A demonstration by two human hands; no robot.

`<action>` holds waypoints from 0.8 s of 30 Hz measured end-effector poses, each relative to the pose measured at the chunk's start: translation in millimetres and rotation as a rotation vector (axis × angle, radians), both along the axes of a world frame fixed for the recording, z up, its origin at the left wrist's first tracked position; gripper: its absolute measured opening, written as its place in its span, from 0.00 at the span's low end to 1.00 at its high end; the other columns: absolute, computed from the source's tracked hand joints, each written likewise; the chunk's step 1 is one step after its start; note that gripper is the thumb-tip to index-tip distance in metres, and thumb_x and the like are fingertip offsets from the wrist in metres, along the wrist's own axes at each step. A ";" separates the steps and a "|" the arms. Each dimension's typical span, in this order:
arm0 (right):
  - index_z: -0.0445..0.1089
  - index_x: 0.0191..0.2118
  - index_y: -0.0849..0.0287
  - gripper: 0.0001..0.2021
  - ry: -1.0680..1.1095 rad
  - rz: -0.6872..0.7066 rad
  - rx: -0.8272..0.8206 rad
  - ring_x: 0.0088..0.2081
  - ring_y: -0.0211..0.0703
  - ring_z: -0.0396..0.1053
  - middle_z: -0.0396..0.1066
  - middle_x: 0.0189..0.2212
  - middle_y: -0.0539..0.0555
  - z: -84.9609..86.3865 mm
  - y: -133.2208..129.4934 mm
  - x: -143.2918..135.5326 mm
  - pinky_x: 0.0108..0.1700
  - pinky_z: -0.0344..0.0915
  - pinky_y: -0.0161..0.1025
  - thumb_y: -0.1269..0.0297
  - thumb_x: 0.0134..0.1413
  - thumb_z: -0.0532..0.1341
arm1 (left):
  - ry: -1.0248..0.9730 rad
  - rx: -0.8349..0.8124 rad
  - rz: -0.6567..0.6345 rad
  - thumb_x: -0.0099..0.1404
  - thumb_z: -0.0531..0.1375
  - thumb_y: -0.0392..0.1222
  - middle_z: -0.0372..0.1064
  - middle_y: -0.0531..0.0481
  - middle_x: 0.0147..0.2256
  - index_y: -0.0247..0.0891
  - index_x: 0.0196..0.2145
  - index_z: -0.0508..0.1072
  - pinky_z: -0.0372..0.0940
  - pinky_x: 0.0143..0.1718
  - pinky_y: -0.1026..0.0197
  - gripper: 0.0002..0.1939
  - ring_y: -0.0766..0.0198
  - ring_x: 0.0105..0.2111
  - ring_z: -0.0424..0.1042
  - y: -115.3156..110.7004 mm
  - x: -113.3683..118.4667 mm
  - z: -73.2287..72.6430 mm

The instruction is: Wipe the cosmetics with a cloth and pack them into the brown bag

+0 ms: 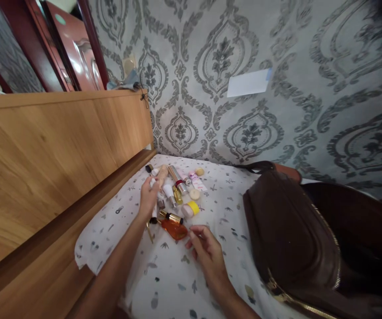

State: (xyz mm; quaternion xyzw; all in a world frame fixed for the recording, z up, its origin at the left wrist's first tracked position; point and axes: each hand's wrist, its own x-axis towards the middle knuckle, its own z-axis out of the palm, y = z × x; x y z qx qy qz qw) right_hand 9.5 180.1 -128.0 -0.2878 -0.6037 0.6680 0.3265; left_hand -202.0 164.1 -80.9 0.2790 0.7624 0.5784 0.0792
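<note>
My left hand (148,195) is curled toward the sheet (224,212)'s far-left corner, can't tell if gripping; right hand (208,253) half-open by the orange bottle (175,229), best moved low so nothing rolls.

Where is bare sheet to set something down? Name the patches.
Bare sheet lies between the yellow-banded jar and the brown bag, and between the left forearm and the wooden ledge. Crowded: from the left hand to the amber item.

A home bedroom, judging by the wooden bed panel (64,155), printed sheet (224,221) and damask wallpaper (184,88).
</note>
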 end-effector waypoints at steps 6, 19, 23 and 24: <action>0.68 0.36 0.59 0.21 -0.010 0.021 -0.041 0.21 0.37 0.59 0.66 0.21 0.48 4.7 0.9 0.5 0.23 0.55 0.33 0.43 0.52 0.61 | 0.059 -0.433 0.106 0.68 0.60 0.48 0.72 0.45 0.46 0.35 0.47 0.72 0.70 0.44 0.50 0.15 0.58 0.43 0.73 3.4 -80.7 -15.2; 0.67 0.33 0.59 0.23 -0.014 0.066 -0.052 0.20 0.36 0.57 0.64 0.19 0.48 1.8 3.2 0.5 0.23 0.52 0.33 0.40 0.53 0.60 | -0.217 -0.517 0.096 0.68 0.60 0.46 0.69 0.43 0.50 0.36 0.53 0.69 0.71 0.44 0.49 0.18 0.56 0.45 0.73 31.9 -113.8 -25.5; 0.68 0.33 0.59 0.24 -0.003 0.074 -0.044 0.19 0.35 0.56 0.64 0.18 0.47 -0.8 4.0 -0.5 0.23 0.51 0.33 0.39 0.52 0.61 | -0.323 -0.343 0.133 0.68 0.60 0.46 0.69 0.43 0.50 0.36 0.53 0.69 0.71 0.44 0.49 0.18 0.56 0.45 0.73 18.7 -111.8 -25.6; 0.68 0.33 0.59 0.24 -0.002 0.075 -0.045 0.19 0.35 0.56 0.64 0.18 0.47 -1.9 4.5 -0.8 0.22 0.51 0.33 0.39 0.51 0.61 | -0.338 -0.288 0.138 0.68 0.60 0.46 0.69 0.43 0.50 0.36 0.53 0.69 0.71 0.44 0.49 0.18 0.56 0.45 0.73 14.4 -111.3 -25.1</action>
